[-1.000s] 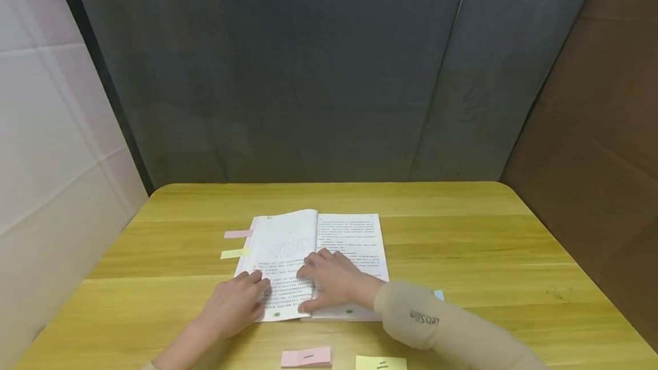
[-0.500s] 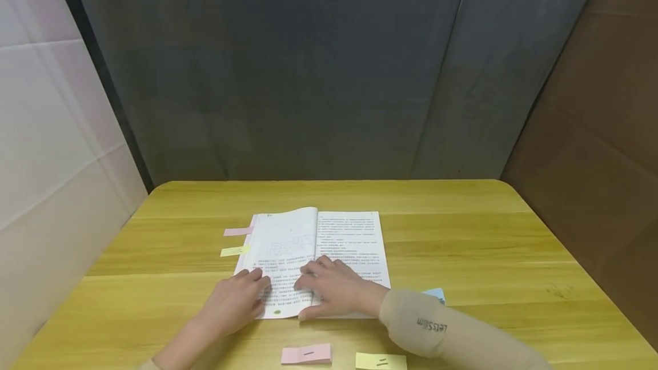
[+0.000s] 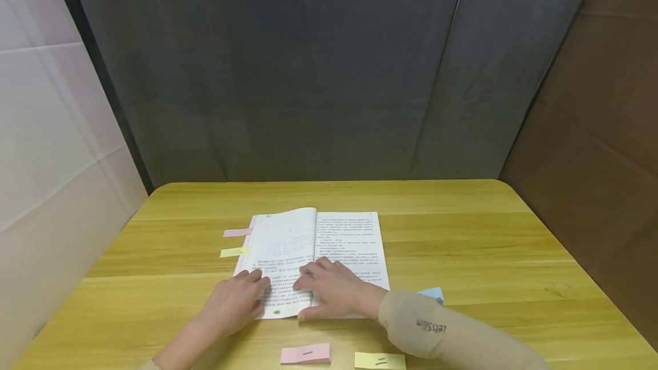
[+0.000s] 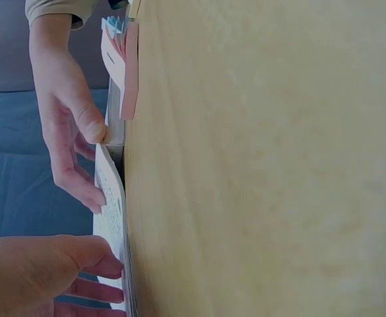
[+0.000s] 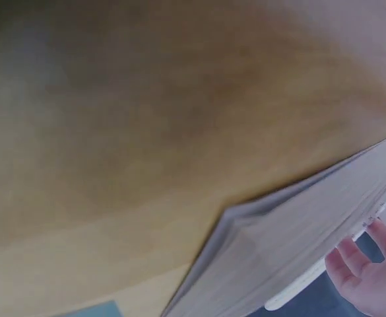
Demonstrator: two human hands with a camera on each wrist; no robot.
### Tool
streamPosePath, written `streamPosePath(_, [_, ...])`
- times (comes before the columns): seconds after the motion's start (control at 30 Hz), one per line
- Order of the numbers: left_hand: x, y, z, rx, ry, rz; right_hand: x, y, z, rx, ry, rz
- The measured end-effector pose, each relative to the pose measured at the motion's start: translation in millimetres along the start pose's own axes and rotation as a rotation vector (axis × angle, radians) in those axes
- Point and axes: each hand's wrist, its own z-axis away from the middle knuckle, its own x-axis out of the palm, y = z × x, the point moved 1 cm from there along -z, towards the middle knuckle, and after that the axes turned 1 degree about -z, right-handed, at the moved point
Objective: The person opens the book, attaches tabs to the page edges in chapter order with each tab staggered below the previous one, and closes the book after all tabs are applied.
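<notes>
An open book (image 3: 289, 227) lies on the wooden table, its printed pages facing up. From its left edge stick out a pink tab (image 3: 237, 233) and a yellow tab (image 3: 234, 252). My left hand (image 3: 237, 300) rests at the lower left edge of the left page, fingers slightly bent on the paper. Across the book's middle, my right hand (image 3: 333, 289) lies over the inner margin with spread fingers, its thumb at the bottom edge. The left wrist view shows both hands touching the page from above. In the right wrist view the book's page block (image 5: 298, 244) appears side-on.
Nearer me lie a pink sticky-note pad (image 3: 305, 353) and a yellow pad (image 3: 380, 361), both with dark strokes. A blue pad (image 3: 432, 294) sits right of the book, partly behind my right forearm. Dark cloth (image 3: 308, 73) hangs behind the table (image 3: 462, 233).
My right hand has slid slightly toward me along the inner margin, and more of the blue pad shows past the sleeve. My left hand and the book have stayed about where they were.
</notes>
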Motion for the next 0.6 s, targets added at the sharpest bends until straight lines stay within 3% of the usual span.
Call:
streamPosePath(0.33, [0.7,1.4,0.9,0.008,-0.013,-0.01,-8.0,6.8,6.2,-0.01,-0.039,-0.1])
streamPosePath(0.6, [1.7,3.4,1.2,0.021,0.051,-0.036,-17.2,24.8,25.9,0.022,-0.019,-0.148])
